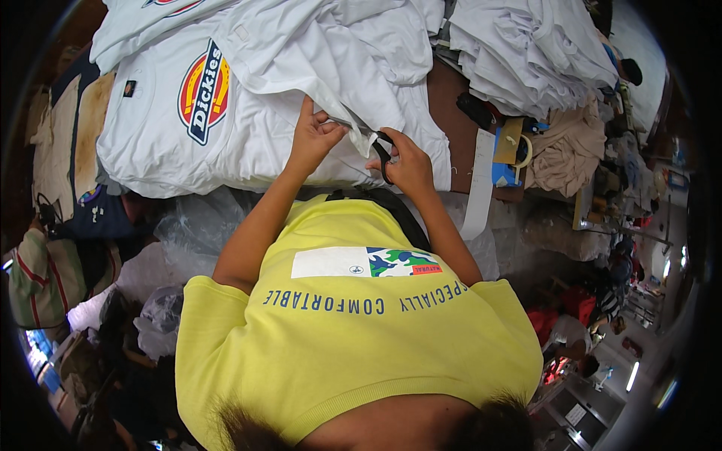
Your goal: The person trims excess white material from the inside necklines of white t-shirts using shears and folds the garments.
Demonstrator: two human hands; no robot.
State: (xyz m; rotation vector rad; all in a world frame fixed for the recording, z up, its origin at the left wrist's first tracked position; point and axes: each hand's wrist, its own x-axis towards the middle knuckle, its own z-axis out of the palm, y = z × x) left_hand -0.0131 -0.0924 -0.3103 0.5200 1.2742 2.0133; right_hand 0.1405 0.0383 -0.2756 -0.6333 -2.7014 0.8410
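My left hand (314,139) pinches a fold of a white garment (338,68) that lies on a stack of white T-shirts. My right hand (410,167) grips small black scissors (384,154), with the blades at a narrow white strip of fabric (366,141) hanging from the garment between my hands. The two hands are a hand's width apart. Left of them lies a white T-shirt with a round red, yellow and blue emblem (150,128). My yellow shirt (353,331) fills the lower middle.
A brown table (451,105) carries another pile of white garments (526,45), a beige cloth (568,150), a long white paper strip (480,184) and a small blue and yellow box (508,154). Clear plastic bags (188,225) and a striped bag (45,278) sit lower left.
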